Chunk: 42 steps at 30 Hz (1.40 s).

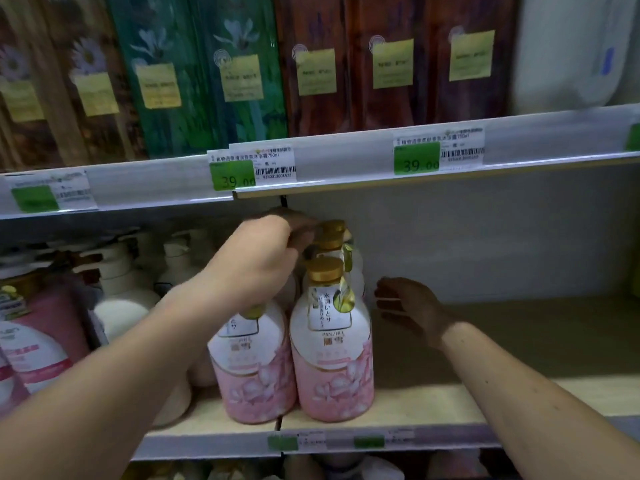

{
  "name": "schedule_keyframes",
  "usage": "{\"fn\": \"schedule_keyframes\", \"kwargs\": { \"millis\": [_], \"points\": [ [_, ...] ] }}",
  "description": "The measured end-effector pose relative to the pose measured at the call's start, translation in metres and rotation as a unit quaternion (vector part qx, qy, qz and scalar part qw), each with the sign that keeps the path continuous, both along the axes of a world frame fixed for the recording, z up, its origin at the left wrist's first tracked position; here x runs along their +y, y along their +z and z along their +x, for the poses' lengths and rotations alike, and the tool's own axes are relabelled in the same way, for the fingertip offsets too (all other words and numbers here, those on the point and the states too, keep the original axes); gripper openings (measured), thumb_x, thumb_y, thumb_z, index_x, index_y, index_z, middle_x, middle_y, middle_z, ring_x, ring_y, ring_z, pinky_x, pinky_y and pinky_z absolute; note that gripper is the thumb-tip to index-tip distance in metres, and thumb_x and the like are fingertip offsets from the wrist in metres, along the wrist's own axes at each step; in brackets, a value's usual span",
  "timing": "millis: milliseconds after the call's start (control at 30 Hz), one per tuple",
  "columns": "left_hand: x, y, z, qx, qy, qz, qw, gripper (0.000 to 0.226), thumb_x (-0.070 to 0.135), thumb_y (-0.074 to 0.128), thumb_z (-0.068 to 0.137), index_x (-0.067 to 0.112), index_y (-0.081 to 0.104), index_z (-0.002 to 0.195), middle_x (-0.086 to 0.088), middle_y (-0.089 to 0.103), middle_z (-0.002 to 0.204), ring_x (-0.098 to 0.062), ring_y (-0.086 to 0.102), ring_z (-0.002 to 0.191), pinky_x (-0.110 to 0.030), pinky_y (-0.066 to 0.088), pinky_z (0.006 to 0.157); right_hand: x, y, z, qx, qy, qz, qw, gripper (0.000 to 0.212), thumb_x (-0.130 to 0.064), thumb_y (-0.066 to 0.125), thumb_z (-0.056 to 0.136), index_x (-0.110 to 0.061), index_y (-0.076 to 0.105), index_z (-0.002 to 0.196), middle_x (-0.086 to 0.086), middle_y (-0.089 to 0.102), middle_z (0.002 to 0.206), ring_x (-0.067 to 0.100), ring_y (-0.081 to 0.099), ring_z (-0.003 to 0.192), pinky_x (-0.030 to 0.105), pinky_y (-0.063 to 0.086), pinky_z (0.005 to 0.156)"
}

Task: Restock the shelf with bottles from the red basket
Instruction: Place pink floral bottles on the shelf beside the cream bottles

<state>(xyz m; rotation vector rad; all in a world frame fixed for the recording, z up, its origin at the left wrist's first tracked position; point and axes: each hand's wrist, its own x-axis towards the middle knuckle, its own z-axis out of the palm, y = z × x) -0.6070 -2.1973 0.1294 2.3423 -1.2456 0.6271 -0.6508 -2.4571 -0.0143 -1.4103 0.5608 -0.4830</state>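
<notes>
Reaching into the middle shelf [450, 403], the left hand [256, 265] comes over the tops of a small cluster of pink-and-white bottles with gold caps, its fingers curled down around the neck area of a bottle at the back [334, 237]; the grip looks pinched on that cap or neck, though the fingertips are in shadow and partly hidden, so exactly what they hold is hard to tell. In front of it stand two more of these bottles side by side near the shelf's front edge: the front right bottle [332, 348], whose label faces the camera, and the front left bottle [252, 362], whose cap is covered by the left wrist. They stand upright and just beside each other. The right hand [405, 306] is further back on the shelf, just to the right of the bottles, palm toward them with fingers spread and loosely bent, holding nothing. To the left, white pump bottles [121, 289] fill the same shelf. Above, price tags [252, 168] reading 39.00 hang on the rail under a row of tall boxes [242, 74].
</notes>
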Motion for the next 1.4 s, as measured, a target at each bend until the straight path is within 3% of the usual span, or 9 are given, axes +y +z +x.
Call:
{"fn": "schedule_keyframes", "kwargs": {
  "millis": [167, 367, 433, 567, 767, 1033, 1133, 1267, 1400],
  "points": [
    [-0.041, 0.018, 0.048, 0.076, -0.043, 0.158, 0.984, 0.048, 0.042, 0.056, 0.103, 0.028, 0.049, 0.149, 0.005, 0.059, 0.140, -0.019, 0.056, 0.129, -0.023, 0.041, 0.105, 0.000, 0.010, 0.040, -0.009, 0.007, 0.017, 1.000, 0.054, -0.053, 0.050, 0.102, -0.015, 0.059, 0.139, 0.002, 0.061, 0.139, 0.023, 0.053, 0.131, 0.047, 0.032, 0.119],
    [-0.060, 0.007, 0.081, 0.184, -0.138, 0.141, 0.963, 0.043, 0.029, 0.065, 0.100, 0.023, 0.060, 0.142, 0.018, 0.069, 0.121, 0.007, 0.064, 0.105, -0.010, 0.047, 0.095, 0.001, 0.004, 0.056, -0.027, 0.042, 0.041, 0.998, 0.069, -0.072, 0.057, 0.086, -0.016, 0.068, 0.123, 0.006, 0.072, 0.118, 0.024, 0.065, 0.107, 0.033, 0.051, 0.075],
    [-0.063, 0.001, 0.084, 0.164, -0.131, 0.152, 0.966, 0.049, 0.040, 0.070, 0.095, 0.034, 0.054, 0.142, 0.031, 0.060, 0.113, 0.008, 0.060, 0.102, -0.008, 0.046, 0.088, 0.000, 0.002, 0.056, -0.028, 0.055, 0.030, 0.998, 0.078, -0.080, 0.064, 0.070, -0.019, 0.071, 0.117, 0.004, 0.074, 0.112, 0.023, 0.067, 0.105, 0.033, 0.052, 0.076],
    [-0.065, 0.002, 0.088, 0.195, -0.134, 0.137, 0.962, 0.056, 0.046, 0.073, 0.091, 0.036, 0.052, 0.141, 0.013, 0.063, 0.128, -0.010, 0.061, 0.115, -0.036, 0.051, 0.104, -0.008, -0.001, 0.059, -0.029, 0.073, -0.070, 0.994, 0.082, -0.081, 0.074, 0.053, -0.028, 0.069, 0.116, 0.001, 0.075, 0.113, 0.020, 0.070, 0.103, 0.036, 0.057, 0.080],
    [-0.067, 0.006, 0.092, 0.174, -0.137, 0.155, 0.963, 0.051, 0.049, 0.073, 0.089, 0.035, 0.061, 0.137, 0.012, 0.072, 0.117, -0.010, 0.067, 0.106, -0.037, 0.054, 0.100, -0.023, 0.006, 0.059, -0.025, 0.116, -0.154, 0.981, 0.041, -0.065, 0.074, 0.080, -0.045, 0.063, 0.114, -0.005, 0.069, 0.121, 0.017, 0.071, 0.104, 0.032, 0.060, 0.075],
    [-0.057, 0.010, 0.092, 0.163, -0.145, 0.164, 0.962, 0.034, 0.045, 0.075, 0.088, 0.029, 0.073, 0.117, 0.023, 0.065, 0.082, 0.010, 0.064, 0.080, -0.023, 0.050, 0.079, -0.021, 0.005, 0.058, -0.034, 0.133, -0.138, 0.981, 0.088, -0.085, 0.078, 0.055, -0.036, 0.067, 0.127, -0.008, 0.076, 0.116, 0.015, 0.073, 0.107, 0.040, 0.061, 0.091],
    [-0.057, 0.011, 0.088, 0.213, -0.182, 0.163, 0.946, 0.038, 0.044, 0.074, 0.089, 0.014, 0.073, 0.114, 0.003, 0.069, 0.085, -0.018, 0.068, 0.089, -0.055, 0.054, 0.092, -0.018, 0.008, 0.056, -0.042, 0.129, -0.147, 0.980, 0.094, -0.087, 0.078, 0.050, -0.033, 0.068, 0.127, -0.008, 0.076, 0.115, 0.013, 0.073, 0.106, 0.036, 0.061, 0.087],
    [-0.055, 0.008, 0.084, 0.191, -0.195, 0.169, 0.947, 0.055, 0.055, 0.067, 0.082, 0.020, 0.070, 0.124, -0.002, 0.076, 0.108, -0.026, 0.070, 0.107, -0.052, 0.051, 0.102, -0.010, 0.006, 0.052, -0.048, 0.128, -0.139, 0.981, 0.084, -0.079, 0.077, 0.060, -0.030, 0.069, 0.127, -0.006, 0.077, 0.114, 0.014, 0.073, 0.105, 0.031, 0.059, 0.080],
    [-0.054, 0.009, 0.084, 0.202, -0.167, 0.160, 0.952, 0.054, 0.055, 0.069, 0.083, 0.019, 0.071, 0.123, -0.003, 0.075, 0.111, -0.027, 0.069, 0.109, -0.051, 0.050, 0.104, -0.004, 0.006, 0.046, -0.060, 0.141, -0.115, 0.981, 0.083, -0.069, 0.075, 0.065, -0.024, 0.066, 0.134, 0.001, 0.074, 0.122, 0.022, 0.070, 0.114, 0.042, 0.059, 0.093]
  ]
}}
